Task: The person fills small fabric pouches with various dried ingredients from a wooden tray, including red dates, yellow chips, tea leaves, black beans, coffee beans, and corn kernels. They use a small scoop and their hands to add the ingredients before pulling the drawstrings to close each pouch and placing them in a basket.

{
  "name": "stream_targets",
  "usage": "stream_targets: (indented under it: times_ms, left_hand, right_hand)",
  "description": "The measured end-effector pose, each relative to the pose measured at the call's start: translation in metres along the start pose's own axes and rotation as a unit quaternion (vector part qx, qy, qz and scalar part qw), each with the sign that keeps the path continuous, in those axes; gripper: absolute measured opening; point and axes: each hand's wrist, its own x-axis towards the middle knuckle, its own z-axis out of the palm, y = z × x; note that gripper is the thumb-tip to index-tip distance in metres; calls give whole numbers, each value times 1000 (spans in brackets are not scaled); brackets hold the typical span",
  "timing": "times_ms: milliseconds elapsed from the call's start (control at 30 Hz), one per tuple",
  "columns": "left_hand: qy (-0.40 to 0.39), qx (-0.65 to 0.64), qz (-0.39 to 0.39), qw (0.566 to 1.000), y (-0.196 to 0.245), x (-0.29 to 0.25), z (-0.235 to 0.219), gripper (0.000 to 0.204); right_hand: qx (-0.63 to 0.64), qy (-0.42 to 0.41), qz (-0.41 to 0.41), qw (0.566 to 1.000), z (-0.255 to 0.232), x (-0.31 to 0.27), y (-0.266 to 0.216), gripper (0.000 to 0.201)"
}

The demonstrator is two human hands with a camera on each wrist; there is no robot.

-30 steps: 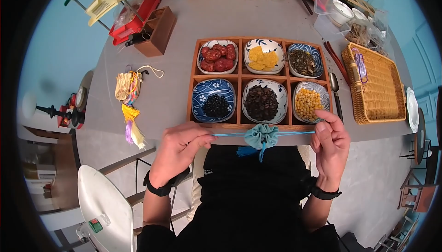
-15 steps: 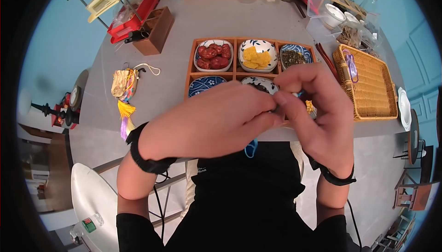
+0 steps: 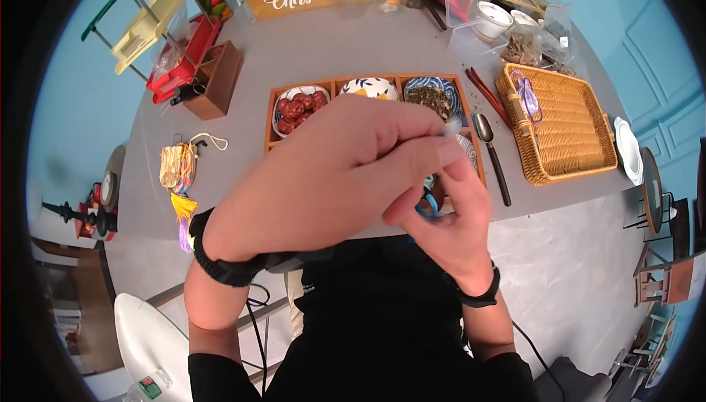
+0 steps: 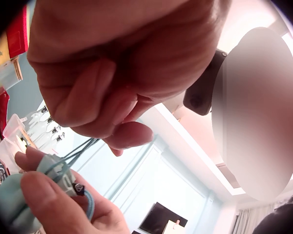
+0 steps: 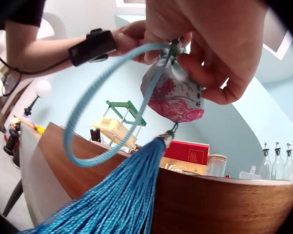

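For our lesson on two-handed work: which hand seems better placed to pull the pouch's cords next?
Probably the left hand: the cords run up to it, while the right hand grips the pouch and could steady it.

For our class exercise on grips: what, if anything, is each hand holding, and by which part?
The right hand holds the pouch near its gathered top; the left hand apparently pinches its drawstring.

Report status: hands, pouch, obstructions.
Right hand gripping pouch near its neck. Left hand pinching its cords. Blue tassel hanging loose. Left hand hides part of the wooden tray from above.
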Motion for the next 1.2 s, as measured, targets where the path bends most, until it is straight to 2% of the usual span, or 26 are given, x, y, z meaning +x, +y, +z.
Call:
stream_targets:
  times_ms: [67, 133, 167, 233, 333, 367, 433, 467, 533, 567, 600, 667, 733, 767, 833, 900, 933, 1000, 1067, 1100, 1133, 1167, 1200]
  left_hand:
    - [-1, -34, -1, 999, 2, -5, 1, 26]
    - [47, -42, -43, 997, 11, -9, -1, 26]
    - [45, -42, -45, 997, 11, -10, -1, 26]
    - [102, -40, -9, 994, 10, -10, 0, 26]
    - [133, -52, 14, 990, 14, -7, 6, 26]
    - [127, -60, 22, 990, 17, -7, 8, 26]
    - [78, -52, -54, 994, 24, -7, 14, 21]
    - [68, -64, -34, 995, 20, -5, 20, 21]
    - [32, -86, -50, 995, 9, -5, 28, 19]
    - [-25, -81, -40, 996, 7, -7, 24, 32]
    - [-29, -85, -33, 995, -3, -13, 19, 32]
    - [23, -72, -69, 995, -30, -26, 8, 39]
    - [48, -75, -74, 993, -51, -43, -8, 45]
    - [65, -78, -89, 991, -60, -53, -16, 46]
    - [79, -82, -104, 988, -78, -75, -29, 48]
    - [144, -81, -129, 978, -95, -96, -38, 47]
    - [140, -81, -126, 979, -104, -105, -42, 47]
    - [201, -80, -118, 969, -119, -120, -46, 40]
    - [215, -64, -109, 968, -128, -129, -47, 40]
    - [240, -62, -128, 960, -134, -134, -47, 42]
    - [265, -59, -147, 951, -140, -138, -46, 44]
    - [276, -47, -160, 947, -146, -143, -43, 49]
    - [277, -46, -159, 946, -149, -147, -41, 49]
  right_hand:
    - [6, 28, 14, 999, 6, -3, -2, 45]
    - [35, 48, 28, 998, 7, -4, -6, 33]
    - [35, 49, 30, 998, 5, -6, -8, 33]
    - [-38, 63, -6, 997, -2, -6, -11, 25]
    - [-101, 46, -24, 993, -12, -3, -19, 22]
    - [-114, 47, -24, 992, -16, -4, -19, 22]
    - [-130, 26, -22, 991, -35, -3, -15, 22]
    - [-154, 29, -26, 987, -47, -4, -12, 22]
    - [-125, 23, 16, 992, -69, -11, -10, 22]
    - [-126, 18, 89, 988, -84, -15, -15, 22]
    - [-137, 25, 72, 988, -100, -16, -10, 22]
    - [-175, 48, 122, 976, -145, -21, -9, 20]
    - [-234, 53, 138, 961, -171, -21, -5, 18]
    - [-244, 54, 177, 952, -183, -19, 0, 18]
    - [-282, 62, 237, 928, -199, -6, 14, 21]
    - [-306, 61, 255, 915, -215, 10, 46, 24]
    - [-329, 58, 272, 903, -222, 18, 65, 27]
    - [-367, 17, 232, 900, -231, 40, 100, 34]
    - [-414, -10, 243, 877, -236, 61, 137, 39]
    - [-413, -9, 241, 878, -235, 74, 144, 39]
    - [-389, -31, 276, 878, -230, 86, 150, 40]
    - [-363, -54, 312, 877, -227, 96, 157, 42]
    - [-362, -54, 311, 877, -226, 104, 170, 42]
